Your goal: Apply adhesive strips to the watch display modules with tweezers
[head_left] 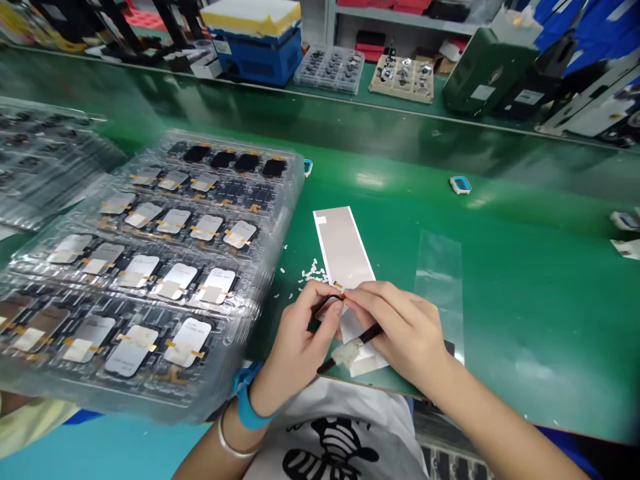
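Pinched between the thumb and fingers of my left hand (306,337) is a small dark-edged display module, mostly covered by the fingers. Its orange flex tab (342,295) sticks out where my two hands meet. My right hand (407,327) has thumb and forefinger closed at that tab. Across its palm lies a slim black tool (371,333) with whitish tape (347,353) wrapped round its middle; the tip is hidden. Beneath both hands lies a long beige adhesive sheet (345,243) with white edges. Small white peeled bits (314,272) are scattered left of it.
At left, a stack of clear trays (270,280) holds rows of display modules, white side or black side up. A clear plastic bag (440,267) lies right of the sheet. A small framed piece (460,185) sits farther back. A blue box (255,50) stands on the rear ledge.
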A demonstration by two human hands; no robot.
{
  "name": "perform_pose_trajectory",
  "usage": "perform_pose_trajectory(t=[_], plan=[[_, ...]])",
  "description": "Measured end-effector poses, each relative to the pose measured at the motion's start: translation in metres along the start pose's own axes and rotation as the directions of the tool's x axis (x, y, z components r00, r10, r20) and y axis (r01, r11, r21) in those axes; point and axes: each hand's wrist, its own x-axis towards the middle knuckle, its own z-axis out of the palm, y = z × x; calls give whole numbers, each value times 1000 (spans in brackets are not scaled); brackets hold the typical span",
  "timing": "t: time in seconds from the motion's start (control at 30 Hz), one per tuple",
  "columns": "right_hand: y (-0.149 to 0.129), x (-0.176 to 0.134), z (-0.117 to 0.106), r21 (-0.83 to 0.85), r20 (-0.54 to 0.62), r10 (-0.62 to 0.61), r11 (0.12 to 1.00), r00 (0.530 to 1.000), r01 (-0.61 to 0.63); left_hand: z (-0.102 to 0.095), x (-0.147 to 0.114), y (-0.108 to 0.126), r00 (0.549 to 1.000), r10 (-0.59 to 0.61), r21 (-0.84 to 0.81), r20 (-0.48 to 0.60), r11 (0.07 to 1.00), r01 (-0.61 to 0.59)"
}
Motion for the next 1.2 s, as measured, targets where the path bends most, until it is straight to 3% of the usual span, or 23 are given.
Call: perform_pose_trajectory(t=[0.33,0.47,0.6,0.73,0.83,1.0,1.1,1.2], plan=[[-6,11,5,19,63,2,1000,998,-3,-3,-2,-2,997,34,106,-73,994,-26],[3,24,-2,170,134,145,971,980,-167,-4,-3,-1,997,38,117,-64,993,-30],[20,50,4,371,326,296,833,898,-410,-3,-4,2,993,38,147,109,988,-54],[31,64,29,372,523,354,723,775,-582,-3,-3,6,971,73,183,230,976,-117],[33,63,44,405,543,356,683,761,-608,-2,-2,8,957,87,199,277,969,-146],[35,59,41,503,549,358,580,755,-641,-3,-5,3,969,14,123,245,991,-46],[32,54,26,563,538,409,477,737,-675,-3,-7,0,994,-10,-62,111,998,17],[23,43,9,621,593,411,313,692,-718,0,-6,1,999,-46,-204,-2,978,44]])
